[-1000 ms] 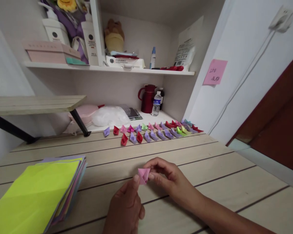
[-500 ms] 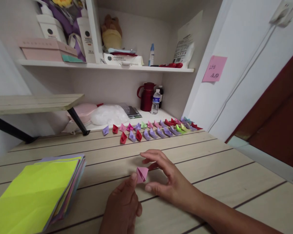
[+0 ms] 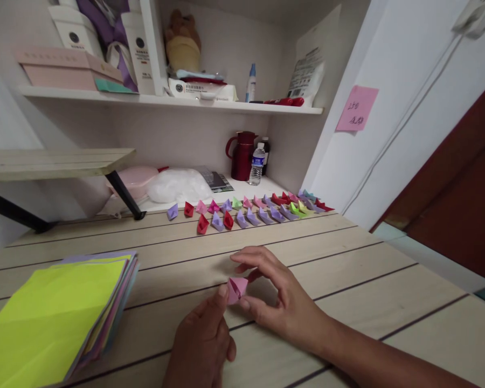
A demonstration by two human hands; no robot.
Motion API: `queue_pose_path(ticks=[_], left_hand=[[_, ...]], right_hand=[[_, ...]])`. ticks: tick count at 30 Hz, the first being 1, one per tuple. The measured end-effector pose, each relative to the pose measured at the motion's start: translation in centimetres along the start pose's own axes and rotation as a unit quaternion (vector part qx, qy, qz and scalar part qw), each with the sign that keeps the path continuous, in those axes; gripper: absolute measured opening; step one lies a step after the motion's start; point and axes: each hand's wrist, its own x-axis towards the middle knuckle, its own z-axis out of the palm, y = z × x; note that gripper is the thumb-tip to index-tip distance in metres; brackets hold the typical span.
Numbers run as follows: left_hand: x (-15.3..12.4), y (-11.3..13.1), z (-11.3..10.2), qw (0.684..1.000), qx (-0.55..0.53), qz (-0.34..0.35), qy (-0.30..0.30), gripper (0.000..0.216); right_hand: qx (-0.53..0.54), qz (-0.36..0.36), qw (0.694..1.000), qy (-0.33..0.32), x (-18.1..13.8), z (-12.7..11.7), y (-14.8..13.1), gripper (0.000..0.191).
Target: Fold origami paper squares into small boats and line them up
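A small pink paper boat (image 3: 235, 290), folded with a slit showing along its middle, is pinched at its left end between the thumb and fingers of my left hand (image 3: 204, 334). My right hand (image 3: 277, 288) arches around the boat's right side, its fingers apart. Its thumb tip is at the boat's lower right corner; whether it touches I cannot tell. Beyond my hands, several folded paper boats (image 3: 241, 219) in purple, red, pink, green and yellow stand in rows along the table's far edge.
A stack of coloured paper (image 3: 60, 318), yellow on top, lies on the wooden table (image 3: 165, 291) at left. A raised wooden stand (image 3: 56, 164) with black legs is behind it. On the white shelf at the back are a dark red jug (image 3: 242, 156) and a water bottle (image 3: 257, 164).
My right thumb has come up close to the pink boat, which has turned slightly so its slit shows more open. My left hand keeps its pinch. The camera view has shifted slightly.
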Motion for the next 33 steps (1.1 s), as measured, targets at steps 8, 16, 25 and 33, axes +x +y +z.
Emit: queue_pose_path(ticks=[8,16,25,33], left_hand=[[-1.3,0.5,0.3,0.999,0.026,-0.021,0.006,0.052],[-0.8,0.9,0.1,0.994,0.024,-0.02,-0.101,0.055],[0.0,0.1,0.0,0.993,0.094,0.068,0.024,0.063],[0.1,0.3,0.1,0.99,0.108,0.064,0.066,0.041]], right_hand=[[-0.075,-0.045,0.996,0.02,-0.1,0.1,-0.3,0.049],[-0.051,-0.012,0.999,0.003,0.2,0.1,0.4,0.041],[-0.063,-0.039,0.997,0.002,0.2,0.0,0.2,0.039],[-0.087,-0.075,0.993,0.008,-0.2,0.2,-0.7,0.034]])
